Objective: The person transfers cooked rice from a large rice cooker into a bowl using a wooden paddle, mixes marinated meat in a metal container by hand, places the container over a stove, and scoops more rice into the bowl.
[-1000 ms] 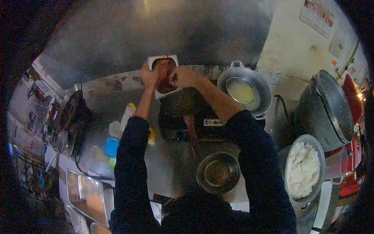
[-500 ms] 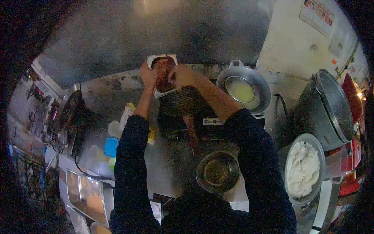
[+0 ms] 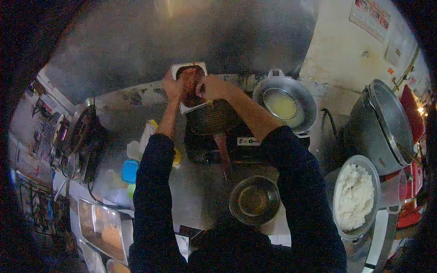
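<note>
Left hand grips white-rimmed container, far centre, beside pan. Right hand curled at container; grip unclear. Red food remains inside; 0 visible on pan.

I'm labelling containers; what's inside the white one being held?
Reddish-brown food shows in the white container; the right hand covers part of it, and anything beneath the surface is hidden.
</note>
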Motion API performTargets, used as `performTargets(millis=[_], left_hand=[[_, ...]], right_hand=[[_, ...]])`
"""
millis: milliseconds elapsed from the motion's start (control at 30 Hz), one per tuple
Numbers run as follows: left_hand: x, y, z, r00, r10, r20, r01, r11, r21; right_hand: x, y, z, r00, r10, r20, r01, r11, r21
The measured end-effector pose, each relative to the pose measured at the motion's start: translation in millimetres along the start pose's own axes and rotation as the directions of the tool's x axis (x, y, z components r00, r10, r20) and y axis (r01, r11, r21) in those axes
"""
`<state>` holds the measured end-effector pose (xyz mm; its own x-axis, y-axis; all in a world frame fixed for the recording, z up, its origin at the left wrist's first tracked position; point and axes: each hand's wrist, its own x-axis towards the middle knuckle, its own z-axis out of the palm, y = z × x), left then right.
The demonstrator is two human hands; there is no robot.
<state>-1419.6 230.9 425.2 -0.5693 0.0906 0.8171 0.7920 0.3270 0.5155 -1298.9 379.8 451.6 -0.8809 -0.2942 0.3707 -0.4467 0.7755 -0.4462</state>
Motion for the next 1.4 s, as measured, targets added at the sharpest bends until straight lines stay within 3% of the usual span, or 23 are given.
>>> performTargets(millis=[67,167,267,367,467,567,667,733,833,933,967,1033,1167,1233,1300,1400], left_hand=[[3,-4,1,0.999,0.033,-0.006,-0.032,0.999,0.023],[1,19,-4,0.993,-0.109,0.033,0.106,0.99,0.095],[2,-3,2,1.0,0.011,-0.003,-0.011,0.994,0.105],[1,17,-3,0.997,0.083,-0.006,-0.083,0.992,-0.09],[-2,38,-10,0.993,-0.114,0.014,0.108,0.964,0.241],[-2,39,-10,0.999,0.036,-0.034,-0.033,0.995,0.089],[-2,23,-5,1.0,-0.016,-0.009,0.017,0.994,0.104],[-4,9,0,0.999,-0.027,-0.026,0.028,1.0,0.004],[-3,8,0,0.997,-0.079,0.003,0.079,0.997,-0.009],[-1,20,-5,0.998,-0.058,0.023,0.059,0.997,-0.059],[-2,21,-7,0.999,-0.037,0.021,0.039,0.995,-0.092],[-4,8,-2,0.999,-0.045,-0.023,0.043,0.998,-0.056],[-3,13,-6,0.998,-0.046,0.037,0.048,0.998,-0.043],[-5,12,-5,0.998,0.047,-0.044,-0.04,0.988,0.15],[-4,3,-3,0.995,0.074,-0.062,-0.062,0.981,0.185],[-1,8,-6,1.0,-0.01,-0.003,0.01,0.999,0.038]], right_hand=[[0,-1,0,0.999,0.046,0.0,-0.046,0.999,-0.007],[-2,-5,0,0.996,0.073,-0.046,-0.077,0.992,-0.095],[-3,-4,2,0.995,0.077,-0.064,-0.083,0.99,-0.11],[-1,4,9,0.995,0.056,-0.083,-0.066,0.99,-0.128],[1,4,6,0.997,0.074,-0.028,-0.076,0.993,-0.093],[-6,-14,-9,0.996,0.082,0.025,-0.079,0.992,-0.096],[0,2,4,0.999,0.031,-0.031,-0.034,0.993,-0.116],[-1,3,7,0.996,-0.021,-0.081,0.007,0.986,-0.165],[-4,-3,1,0.998,-0.003,-0.055,-0.006,0.985,-0.173],[-4,-13,-10,0.984,0.168,-0.052,-0.172,0.981,-0.089],[-2,-15,-17,0.993,0.105,-0.06,-0.111,0.988,-0.103],[3,-22,-34,0.997,-0.017,-0.074,0.007,0.992,-0.129],[0,-36,-47,0.999,0.036,0.033,-0.029,0.981,-0.194],[2,-21,-30,0.993,0.117,0.031,-0.111,0.985,-0.134],[-2,-22,-25,0.996,0.091,0.021,-0.089,0.991,-0.095],[-1,-16,-13,0.997,0.061,-0.035,-0.063,0.996,-0.059]])
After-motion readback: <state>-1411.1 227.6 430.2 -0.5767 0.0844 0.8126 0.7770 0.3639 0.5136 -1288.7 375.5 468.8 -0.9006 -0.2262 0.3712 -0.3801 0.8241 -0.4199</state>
